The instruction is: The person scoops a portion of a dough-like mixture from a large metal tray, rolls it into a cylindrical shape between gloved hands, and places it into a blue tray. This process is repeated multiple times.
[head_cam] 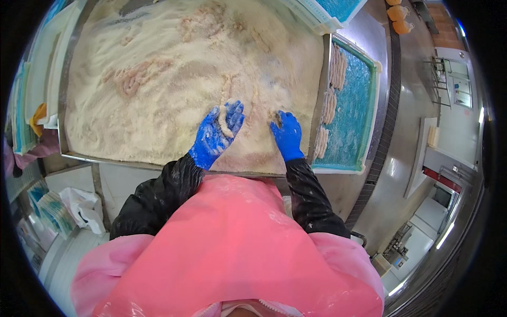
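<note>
My left hand (218,132), in a powdery blue glove, is palm up over the coating bed, with a flour-coated meat strip (225,123) lying across its palm and fingers. To its right, my right hand (287,132), also blue-gloved, is palm down with its fingertips at the pale flour or breading (178,130); whether it holds anything is hidden. Another coated strip (227,86) lies just beyond my left fingers. A heap of raw pink meat strips (136,75) lies farther left in the wide metal tray (320,95).
Right of the metal tray stands a white-rimmed tray (374,95) with a teal liner and rows of coated strips (338,65) along its left side. Another teal-lined tray (332,21) is beyond it. White containers (45,71) and an orange glove or cloth (38,119) are at the left.
</note>
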A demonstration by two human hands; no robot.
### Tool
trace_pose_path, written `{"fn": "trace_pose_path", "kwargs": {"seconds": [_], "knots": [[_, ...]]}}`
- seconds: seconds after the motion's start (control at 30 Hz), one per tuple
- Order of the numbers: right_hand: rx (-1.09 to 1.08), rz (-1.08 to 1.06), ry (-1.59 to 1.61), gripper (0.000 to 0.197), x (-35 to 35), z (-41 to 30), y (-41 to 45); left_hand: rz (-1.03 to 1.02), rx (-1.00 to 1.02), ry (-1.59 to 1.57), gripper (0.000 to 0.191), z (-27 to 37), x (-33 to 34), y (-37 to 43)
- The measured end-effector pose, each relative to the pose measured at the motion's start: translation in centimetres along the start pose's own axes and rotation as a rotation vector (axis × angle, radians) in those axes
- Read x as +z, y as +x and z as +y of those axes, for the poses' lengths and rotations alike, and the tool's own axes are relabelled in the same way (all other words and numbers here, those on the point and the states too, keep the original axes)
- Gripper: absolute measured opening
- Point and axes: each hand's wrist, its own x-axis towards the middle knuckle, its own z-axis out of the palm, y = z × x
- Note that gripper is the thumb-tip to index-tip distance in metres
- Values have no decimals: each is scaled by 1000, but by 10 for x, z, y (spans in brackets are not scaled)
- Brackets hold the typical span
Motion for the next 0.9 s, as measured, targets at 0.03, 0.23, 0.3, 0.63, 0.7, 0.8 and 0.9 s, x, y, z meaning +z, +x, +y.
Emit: {"fn": "trace_pose_path", "kwargs": {"seconds": [0.03,0.23,0.3,0.63,0.7,0.8,0.9], "knots": [[36,-8,67,21,10,4,1,-6,24,38,39,-7,2,1],[614,-240,1091,19,-28,-20,4,-26,199,171,32,-44,-5,11],[567,-222,1195,24,-54,-51,-3,-40,162,197,34,-54,-4,14],[520,-207,1056,9,-97,-72,-19,-154,354,831,72,-128,11,38],[368,-83,882,9,-89,-61,-19,-131,310,765,66,-143,12,40],[290,76,1029,10,-94,-46,-21,-195,77,307,52,-148,4,55],[118,225,1031,57,-102,-14,-21,-221,-19,-57,49,-174,9,55]]}}
